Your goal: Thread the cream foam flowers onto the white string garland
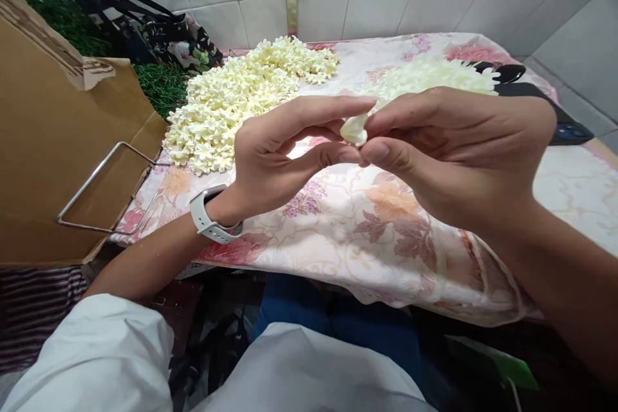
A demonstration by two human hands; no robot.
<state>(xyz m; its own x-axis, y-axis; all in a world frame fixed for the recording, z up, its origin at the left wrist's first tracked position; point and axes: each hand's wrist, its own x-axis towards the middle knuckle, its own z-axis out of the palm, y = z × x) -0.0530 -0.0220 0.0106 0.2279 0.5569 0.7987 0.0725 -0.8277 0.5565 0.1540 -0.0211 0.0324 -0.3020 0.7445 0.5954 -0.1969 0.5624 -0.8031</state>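
Observation:
A small cream-white flower point(355, 131) is held up above the table between the fingertips of both hands. My left hand point(290, 141), with a pale watch strap on its wrist, closes thumb and index finger on the flower's left side. From the other side, my right hand point(454, 135) pinches it, its thumb tip meeting the left one. The petals are partly covered by fingers. Behind my left hand spreads a large heap of cream-yellow flowers point(241, 96). A second heap, of whiter flowers point(425, 77), lies beyond my right hand, which hides part of it.
A floral tablecloth point(309, 232) covers the table. On the left stands a cardboard box point(62, 141) with a wire frame point(96, 183) beside it. Green artificial grass point(161, 84) and a flowered black bag point(188, 45) sit behind. A dark phone-like object point(570, 129) lies at right, near tiled walls.

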